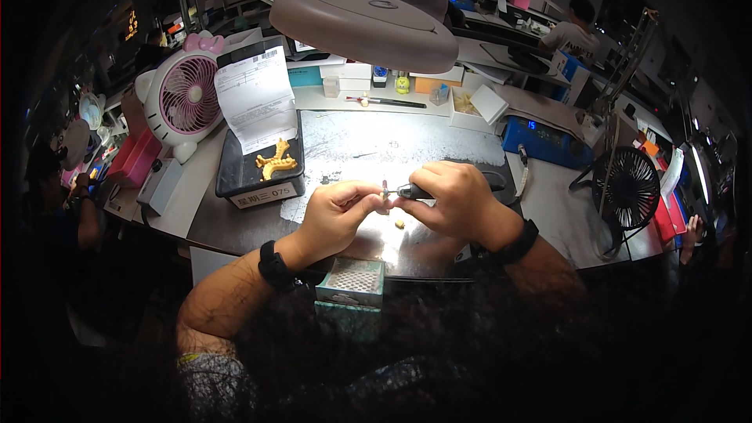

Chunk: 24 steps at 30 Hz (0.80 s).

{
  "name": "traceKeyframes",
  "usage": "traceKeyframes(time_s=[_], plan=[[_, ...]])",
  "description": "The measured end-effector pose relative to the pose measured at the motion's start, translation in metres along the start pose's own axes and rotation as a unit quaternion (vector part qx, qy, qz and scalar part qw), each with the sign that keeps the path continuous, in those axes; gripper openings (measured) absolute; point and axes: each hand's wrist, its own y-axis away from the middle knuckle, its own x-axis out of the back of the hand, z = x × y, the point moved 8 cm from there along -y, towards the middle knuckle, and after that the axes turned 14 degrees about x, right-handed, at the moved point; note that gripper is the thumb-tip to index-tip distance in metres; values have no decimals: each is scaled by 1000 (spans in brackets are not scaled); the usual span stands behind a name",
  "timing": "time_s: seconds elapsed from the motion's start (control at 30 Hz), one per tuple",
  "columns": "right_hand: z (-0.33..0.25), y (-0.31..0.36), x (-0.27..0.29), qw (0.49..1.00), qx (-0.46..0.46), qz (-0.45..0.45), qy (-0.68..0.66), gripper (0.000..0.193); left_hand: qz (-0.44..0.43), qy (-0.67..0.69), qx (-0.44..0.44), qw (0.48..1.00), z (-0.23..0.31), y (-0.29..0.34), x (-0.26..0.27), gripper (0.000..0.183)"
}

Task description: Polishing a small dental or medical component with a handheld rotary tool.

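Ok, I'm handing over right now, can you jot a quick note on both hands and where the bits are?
Left hand: pinches a small piece at its fingertips, under the lamp.
Right hand: grips a dark handpiece, its tip at the small piece.
On the bench: another small pale bit below the hands; yellow model in the black tray, left.
Done: piece and tool in hand.
Left: how far the work has got cannot be told.

Whatever is pinched in the left hand (337, 215) is hidden by its fingertips and too small to be identified. Most of the dark handpiece (413, 191) is covered by the right hand (452, 200), and its tip is blurred. The small pale piece (399, 224) on the bench cannot be made out.
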Motion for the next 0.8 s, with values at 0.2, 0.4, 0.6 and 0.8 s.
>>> traceKeyframes(time_s=[0.2,0.4,0.6,0.8], plan=[[0,0,0,1000,-2,1,-5,30,2,-15,-4,1000,2,0,0,16],[0,-1,-1,1000,-14,-6,4,36,5,-17,-9,1000,3,1,1,17],[0,0,-1,1000,-21,-12,7,36,5,-26,-2,1000,0,0,1,17],[-1,-1,1,1000,-18,-10,15,36,5,-16,-5,1000,4,1,-1,16]])
